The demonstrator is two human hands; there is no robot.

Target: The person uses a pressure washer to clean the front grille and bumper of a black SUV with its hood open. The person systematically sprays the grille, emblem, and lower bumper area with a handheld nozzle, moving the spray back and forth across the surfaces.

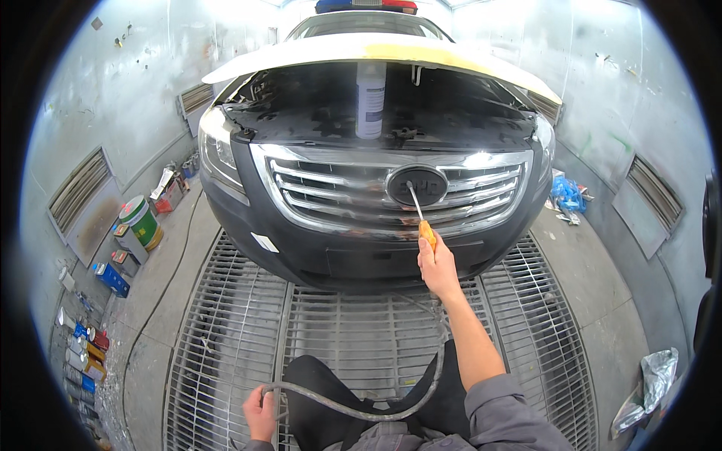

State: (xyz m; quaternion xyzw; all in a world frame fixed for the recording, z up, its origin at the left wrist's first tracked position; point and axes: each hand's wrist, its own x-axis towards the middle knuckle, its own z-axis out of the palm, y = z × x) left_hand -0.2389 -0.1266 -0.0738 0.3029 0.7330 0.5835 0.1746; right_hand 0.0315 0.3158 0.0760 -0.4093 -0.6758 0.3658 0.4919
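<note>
My right hand (437, 265) grips an orange air blow gun (426, 230) with a long thin metal nozzle. In the view, the nozzle's tip lies over the dark oval BYD emblem (416, 187) in the middle of the chrome grille (321, 194); whether it touches cannot be told. A grey air hose (361, 416) hangs below that hand and loops across my lap to my left hand (260, 414), which is closed around it. Behind the grille, under the partly raised yellow-white hood (383, 49), stands a white bottle (370, 107).
The black front bumper (361, 256) faces me above a metal floor grating (338, 321). Paint cans and tins (141, 222) line the left wall. Blue plastic (567, 194) lies at the right wall, and crumpled silver foil (657, 375) lies at lower right.
</note>
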